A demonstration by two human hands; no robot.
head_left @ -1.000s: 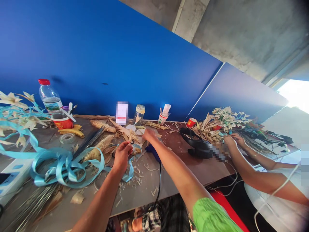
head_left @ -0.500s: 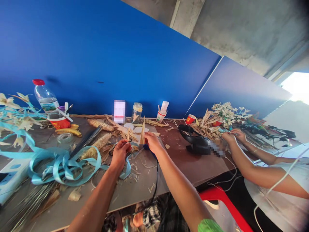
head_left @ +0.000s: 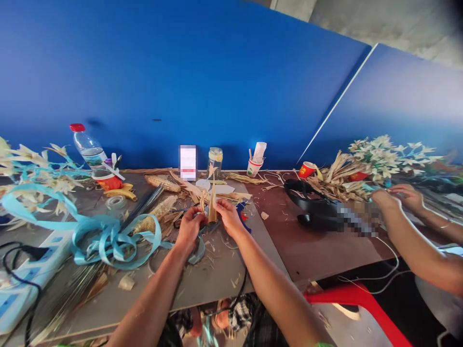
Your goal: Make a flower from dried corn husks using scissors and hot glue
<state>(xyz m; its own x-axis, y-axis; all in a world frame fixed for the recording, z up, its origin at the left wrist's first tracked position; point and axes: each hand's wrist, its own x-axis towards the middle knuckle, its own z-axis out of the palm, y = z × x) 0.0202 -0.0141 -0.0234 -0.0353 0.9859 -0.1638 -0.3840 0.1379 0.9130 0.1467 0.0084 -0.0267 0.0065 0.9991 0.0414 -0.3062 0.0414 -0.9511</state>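
A blue partition (head_left: 217, 77) runs along the back, bare concrete (head_left: 347, 24) showing above it, and a lidded glass jar (head_left: 215, 156) stands at its foot. On the near side of the jar, the person's two hands come close together. The right hand (head_left: 228, 216) has a pointed husk strip (head_left: 212, 206) nipped low between thumb and fingers, its tip rising in front of the jar; that low grip probably leaves the upper length free. The left hand (head_left: 191, 224), slightly left of the jar, has its fingertips pinched around a smaller husk piece (head_left: 202, 200). Holding the hands so near each other seems a way to keep both pieces in plain sight.

A bright screen (head_left: 188, 163) stands upright just left of the jar, likely so it can be read from the seat. To the jar's right, a paper cup (head_left: 255, 167) keeps a few slim things upright.

The table (head_left: 217, 279) is strewn with scraps on the jar's near side. Corn cobs (head_left: 162, 184) lie to its left, and farther left, nearer the person, blue ribbon (head_left: 112, 241) loops loosely beside a power strip (head_left: 43, 270). Well to the jar's right, a co-worker's hands (head_left: 386, 200) are busy near pale flowers (head_left: 383, 154); what those fingers grip I can't make out.
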